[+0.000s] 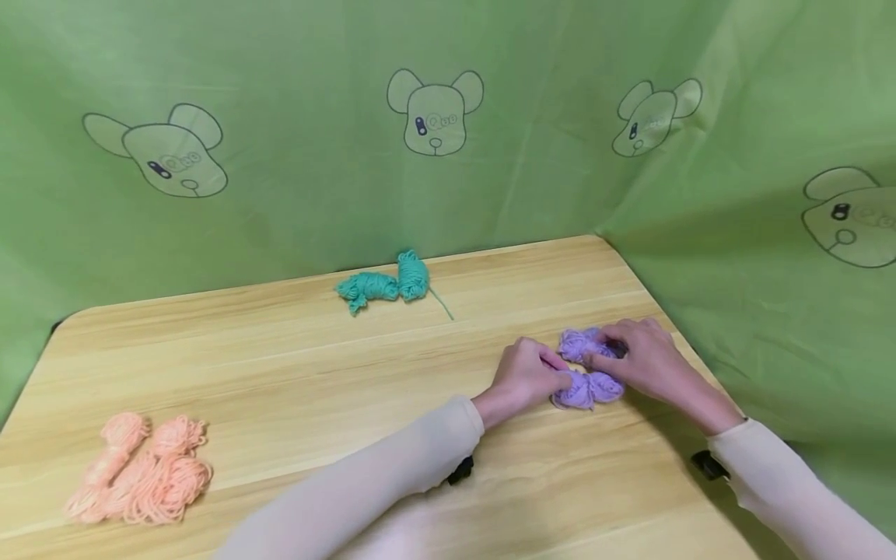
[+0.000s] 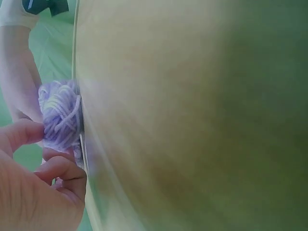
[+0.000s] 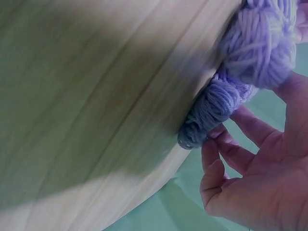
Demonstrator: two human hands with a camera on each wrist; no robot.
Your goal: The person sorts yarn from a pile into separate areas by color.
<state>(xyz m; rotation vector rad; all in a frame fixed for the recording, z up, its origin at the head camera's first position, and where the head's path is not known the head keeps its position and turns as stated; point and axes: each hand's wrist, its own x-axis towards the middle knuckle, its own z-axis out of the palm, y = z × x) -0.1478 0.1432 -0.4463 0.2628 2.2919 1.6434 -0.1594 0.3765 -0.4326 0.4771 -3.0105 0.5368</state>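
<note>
Two purple yarn skeins lie close together at the table's right side. My left hand (image 1: 530,373) holds the left end of the nearer purple skein (image 1: 588,390), thumb on its side; in the left wrist view the fingers curl beside the yarn (image 2: 60,114). My right hand (image 1: 644,359) reaches over from the right, its fingers on the farther purple skein (image 1: 578,344) and its thumb between the two. In the right wrist view the fingertips meet the end of the farther skein (image 3: 211,110), and the thumb is partly hidden behind the nearer one (image 3: 260,45).
Two teal yarn skeins (image 1: 413,278) sit at the table's back edge, a loose strand trailing right. Several peach yarn skeins (image 1: 164,478) lie together at the front left. Green cloth (image 1: 301,179) with printed bear heads stands behind and to the right of the wooden table (image 1: 294,373).
</note>
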